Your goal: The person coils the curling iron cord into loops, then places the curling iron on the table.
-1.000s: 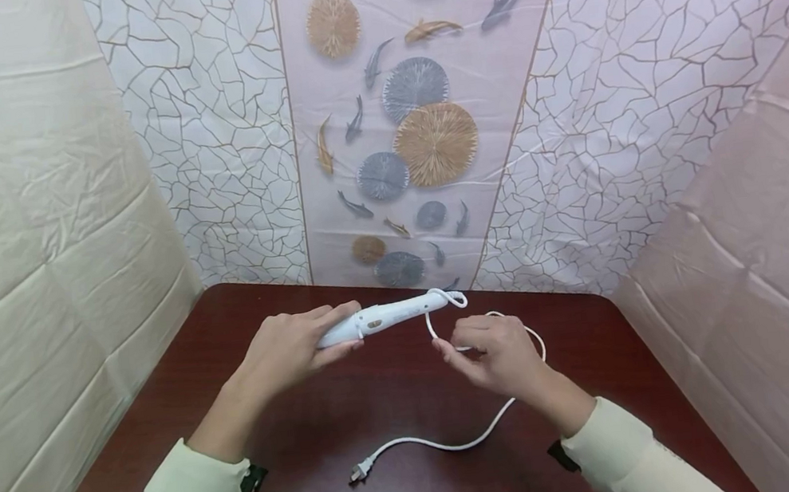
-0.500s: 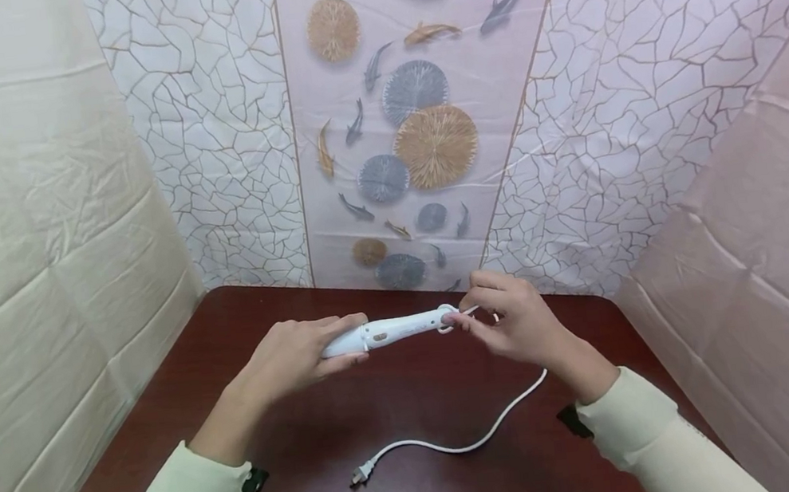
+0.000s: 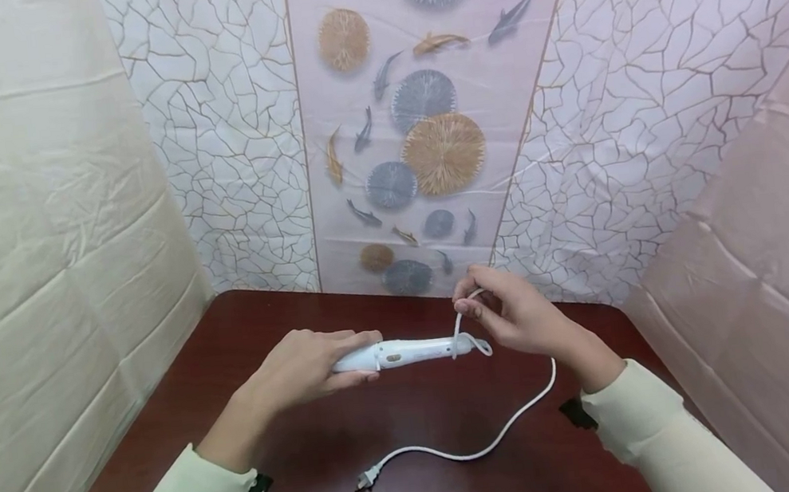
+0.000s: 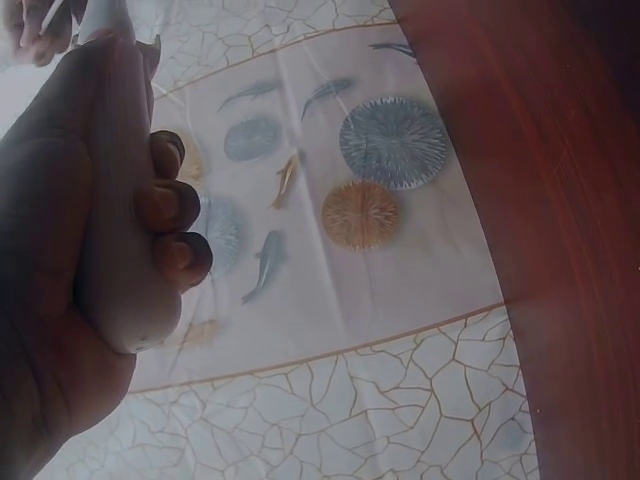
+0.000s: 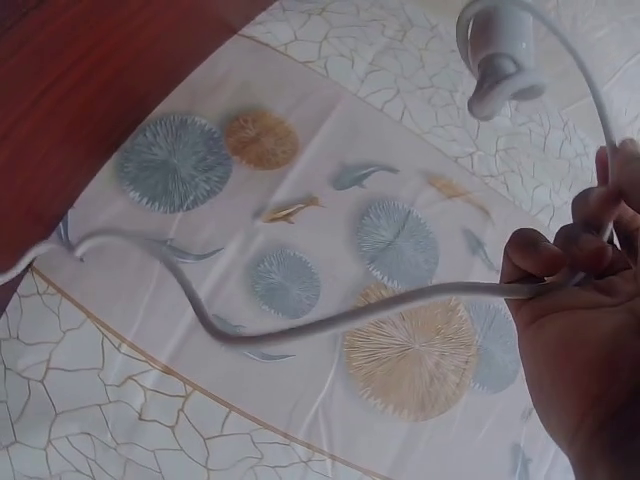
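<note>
A slim white hair straightener (image 3: 420, 351), or a similar corded appliance, with a small gold switch lies level above the table in the head view. My left hand (image 3: 299, 372) grips its wider left end; the left wrist view shows curled fingers (image 4: 168, 205) around the rounded white body (image 4: 125, 230). My right hand (image 3: 517, 317) pinches the white power cord (image 3: 514, 423) above the appliance's right end, where the cord loops around. In the right wrist view, the cord (image 5: 370, 315) passes through the curled fingers and loops about the appliance's end (image 5: 503, 45).
The cord's loose part curves over the dark red wooden table (image 3: 412, 412) to a two-pin plug (image 3: 367, 477) near the front. A patterned cloth (image 3: 240, 150) hangs behind the table, and plain cloth (image 3: 54, 234) hangs at the sides.
My right hand has gone up and right to the appliance's end, then drawn the cord above it. The cord now loops around that end. My left hand keeps its grip, slightly lower in view.
</note>
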Tool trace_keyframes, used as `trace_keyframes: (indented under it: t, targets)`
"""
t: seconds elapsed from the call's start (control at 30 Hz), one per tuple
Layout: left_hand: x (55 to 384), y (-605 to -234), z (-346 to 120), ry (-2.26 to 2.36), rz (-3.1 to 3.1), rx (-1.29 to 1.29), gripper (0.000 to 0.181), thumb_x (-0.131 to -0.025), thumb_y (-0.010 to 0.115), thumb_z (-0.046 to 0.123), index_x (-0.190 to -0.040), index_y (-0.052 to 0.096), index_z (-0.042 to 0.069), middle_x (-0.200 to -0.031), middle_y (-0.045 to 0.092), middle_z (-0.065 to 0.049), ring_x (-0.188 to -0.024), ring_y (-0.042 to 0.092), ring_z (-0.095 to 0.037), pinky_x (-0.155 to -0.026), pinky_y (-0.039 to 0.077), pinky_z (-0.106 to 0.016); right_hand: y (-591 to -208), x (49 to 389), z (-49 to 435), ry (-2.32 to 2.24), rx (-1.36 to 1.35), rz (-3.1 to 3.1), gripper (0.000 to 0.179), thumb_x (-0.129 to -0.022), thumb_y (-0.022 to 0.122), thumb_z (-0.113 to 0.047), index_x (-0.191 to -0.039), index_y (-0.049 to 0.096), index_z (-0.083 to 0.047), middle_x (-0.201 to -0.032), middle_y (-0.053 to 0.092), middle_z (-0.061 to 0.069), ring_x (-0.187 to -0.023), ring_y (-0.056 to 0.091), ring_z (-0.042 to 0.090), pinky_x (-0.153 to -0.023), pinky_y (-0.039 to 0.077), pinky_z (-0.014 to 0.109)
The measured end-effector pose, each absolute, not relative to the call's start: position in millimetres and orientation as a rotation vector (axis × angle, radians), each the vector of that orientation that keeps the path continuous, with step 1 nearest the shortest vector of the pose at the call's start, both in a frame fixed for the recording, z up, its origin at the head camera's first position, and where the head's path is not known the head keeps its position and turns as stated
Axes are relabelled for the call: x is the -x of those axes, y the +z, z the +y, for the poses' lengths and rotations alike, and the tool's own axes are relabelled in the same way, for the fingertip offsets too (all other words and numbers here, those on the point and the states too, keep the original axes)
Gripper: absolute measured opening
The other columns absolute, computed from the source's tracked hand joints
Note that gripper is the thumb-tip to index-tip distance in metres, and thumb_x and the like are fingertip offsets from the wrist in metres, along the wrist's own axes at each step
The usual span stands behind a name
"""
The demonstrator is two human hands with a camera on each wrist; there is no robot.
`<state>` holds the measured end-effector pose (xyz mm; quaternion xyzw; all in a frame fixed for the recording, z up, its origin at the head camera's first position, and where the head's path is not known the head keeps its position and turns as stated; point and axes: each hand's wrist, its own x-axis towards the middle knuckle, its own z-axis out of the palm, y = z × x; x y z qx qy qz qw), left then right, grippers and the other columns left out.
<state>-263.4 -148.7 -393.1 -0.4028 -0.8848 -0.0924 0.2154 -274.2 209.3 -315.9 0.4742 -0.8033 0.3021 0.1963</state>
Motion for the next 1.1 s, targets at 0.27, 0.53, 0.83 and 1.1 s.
trace_keyframes:
  t: [0.27,0.53,0.83,1.1]
  targets:
    - [258,-392,-145,-0.223,-2.364,1.165,0.056,-0.098,0.076,0.061,-0.149,0.069,0.037,-0.113,0.079,0.015,-0.052,0.043,-0.006,-0.055,0.048,-0.031,-315,286,210,1.048,-1.178,-2.425,0.016,-0.099,0.079,0.000,-0.102,0.068,-0.012,-0.081,0.071,-0.001,-0.058,0.047,0.001,-0.050,0.042,0.022]
    - [254,-390,-142,-0.192,-2.264,1.191,0.054,-0.097,0.078,0.059,-0.146,0.071,0.036,-0.101,0.073,0.016,-0.051,0.039,-0.006,-0.052,0.045,-0.030,-327,295,210,1.222,-1.087,-2.559,0.005,-0.101,0.078,-0.007,-0.100,0.074,-0.008,-0.078,0.066,-0.003,-0.052,0.048,0.003,-0.047,0.043,0.023]
    - [253,-391,-141,-0.172,-2.219,1.198,0.055,-0.096,0.079,0.058,-0.146,0.071,0.036,-0.102,0.074,0.014,-0.052,0.044,-0.008,-0.053,0.047,-0.032,-348,301,211,1.223,-1.044,-2.625,0.006,-0.100,0.080,-0.010,-0.095,0.080,-0.013,-0.086,0.073,-0.001,-0.064,0.051,0.002,-0.061,0.045,0.022]
    - [253,-391,-141,-0.145,-2.170,1.177,0.057,-0.096,0.079,0.059,-0.146,0.070,0.034,-0.099,0.069,0.014,-0.052,0.044,-0.007,-0.050,0.044,-0.030,-364,302,215,1.286,-1.100,-2.627,0.011,-0.105,0.074,-0.013,-0.098,0.080,-0.007,-0.090,0.071,-0.002,-0.073,0.061,0.007,-0.067,0.053,0.024]
